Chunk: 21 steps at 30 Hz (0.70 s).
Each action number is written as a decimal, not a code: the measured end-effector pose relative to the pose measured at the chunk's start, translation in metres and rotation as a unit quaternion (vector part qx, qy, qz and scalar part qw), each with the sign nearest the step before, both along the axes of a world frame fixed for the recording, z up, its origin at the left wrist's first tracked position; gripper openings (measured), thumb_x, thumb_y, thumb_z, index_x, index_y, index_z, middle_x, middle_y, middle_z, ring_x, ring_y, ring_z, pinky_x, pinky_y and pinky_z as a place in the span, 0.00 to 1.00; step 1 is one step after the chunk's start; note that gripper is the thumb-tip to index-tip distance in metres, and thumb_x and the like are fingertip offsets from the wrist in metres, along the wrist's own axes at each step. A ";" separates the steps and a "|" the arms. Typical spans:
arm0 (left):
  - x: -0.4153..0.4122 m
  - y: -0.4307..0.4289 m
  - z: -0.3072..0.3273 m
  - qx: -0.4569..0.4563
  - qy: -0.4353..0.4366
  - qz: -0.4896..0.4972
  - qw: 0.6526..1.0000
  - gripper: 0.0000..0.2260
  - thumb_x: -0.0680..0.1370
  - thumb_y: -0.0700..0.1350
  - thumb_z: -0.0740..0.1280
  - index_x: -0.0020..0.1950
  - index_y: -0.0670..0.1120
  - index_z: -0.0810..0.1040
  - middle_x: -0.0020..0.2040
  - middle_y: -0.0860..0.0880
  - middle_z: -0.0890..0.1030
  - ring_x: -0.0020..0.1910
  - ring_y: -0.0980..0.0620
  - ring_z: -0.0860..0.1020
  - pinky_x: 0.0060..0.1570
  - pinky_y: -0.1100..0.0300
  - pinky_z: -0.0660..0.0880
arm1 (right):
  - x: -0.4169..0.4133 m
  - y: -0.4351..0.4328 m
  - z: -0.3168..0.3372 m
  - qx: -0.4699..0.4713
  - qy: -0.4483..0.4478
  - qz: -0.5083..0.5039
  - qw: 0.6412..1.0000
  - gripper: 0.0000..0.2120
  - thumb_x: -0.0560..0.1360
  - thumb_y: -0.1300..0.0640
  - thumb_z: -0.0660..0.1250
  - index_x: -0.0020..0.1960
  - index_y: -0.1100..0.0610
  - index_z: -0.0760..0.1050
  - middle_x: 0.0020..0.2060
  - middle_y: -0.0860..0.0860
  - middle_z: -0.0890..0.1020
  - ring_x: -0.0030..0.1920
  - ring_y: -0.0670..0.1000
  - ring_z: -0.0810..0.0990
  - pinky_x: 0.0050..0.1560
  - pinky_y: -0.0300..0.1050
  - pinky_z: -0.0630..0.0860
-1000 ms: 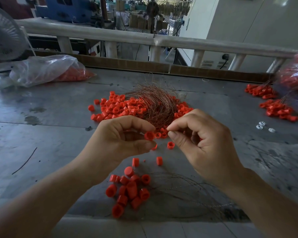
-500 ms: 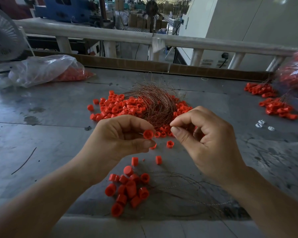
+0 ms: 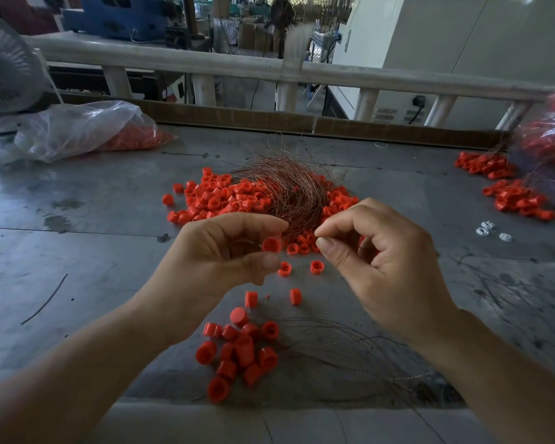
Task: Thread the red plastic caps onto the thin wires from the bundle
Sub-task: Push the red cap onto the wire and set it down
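Two hands: the person's left hand (image 3: 218, 254) and right hand (image 3: 382, 270) face each other just above the grey metal tabletop (image 3: 93, 251), near but not touching.
Left fingers: thumb and forefinger (image 3: 279, 223) are curled and pinch one small red plastic cap (image 3: 271, 245). Its round end is turned toward the right hand and partly toward the camera.
Right fingers: thumb (image 3: 326, 243) and forefinger meet tip to tip in a fine pinch, and the other fingers are curled in. What they grip is too thin to make out; it is probably the end of a single thin wire.
Deciding relation: the held cap lies to the left of the right fingertips at about the same height, with a small gap between them. The cap's axis runs roughly along the line joining the two hands, so the wire end would likely have to travel leftward along that axis to enter the hole.
Hand to move: either could close the gap. The right looks better placed to steer while the left holds the cap steady.
Bundle: the tangled bundle of thin brown wires (image 3: 289, 190) lies just beyond both hands, draped over a heap of loose red caps (image 3: 218, 197).
Near side: a cluster of red caps (image 3: 237, 350) sits between the forearms, with fine wires (image 3: 350, 347) trailing to the right, probably already threaded.
Farther out: a clear plastic bag of red caps (image 3: 84, 129) lies at the far left.
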State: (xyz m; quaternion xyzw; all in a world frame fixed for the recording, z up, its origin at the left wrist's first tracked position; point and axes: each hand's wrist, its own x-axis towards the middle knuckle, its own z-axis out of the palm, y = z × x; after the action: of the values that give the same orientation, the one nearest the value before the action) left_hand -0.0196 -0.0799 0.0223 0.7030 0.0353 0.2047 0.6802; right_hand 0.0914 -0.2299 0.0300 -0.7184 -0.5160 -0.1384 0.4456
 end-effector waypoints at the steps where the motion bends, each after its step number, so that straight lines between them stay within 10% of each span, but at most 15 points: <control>1: 0.001 0.000 0.000 -0.012 -0.004 -0.002 1.000 0.12 0.59 0.45 0.72 0.42 0.51 0.84 0.34 0.50 0.81 0.33 0.55 0.80 0.34 0.67 0.76 | 0.000 0.000 0.000 -0.001 0.001 0.001 1.000 0.02 0.70 0.61 0.67 0.40 0.57 0.79 0.34 0.46 0.76 0.35 0.41 0.72 0.35 0.28 0.67; 21: 0.000 0.000 -0.004 0.003 -0.007 -0.046 0.999 0.14 0.62 0.42 0.70 0.45 0.52 0.83 0.42 0.52 0.85 0.41 0.54 0.83 0.38 0.67 0.77 | -0.006 0.003 -0.003 -0.069 0.018 0.045 0.996 0.02 0.68 0.60 0.67 0.38 0.57 0.78 0.33 0.40 0.72 0.34 0.39 0.71 0.34 0.27 0.66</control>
State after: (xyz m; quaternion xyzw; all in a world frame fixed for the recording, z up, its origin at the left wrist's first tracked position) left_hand -0.0200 -0.0804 0.0183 0.7044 -0.0022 0.1778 0.6871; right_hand 0.0853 -0.2267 0.0273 -0.7258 -0.5481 -0.0689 0.4098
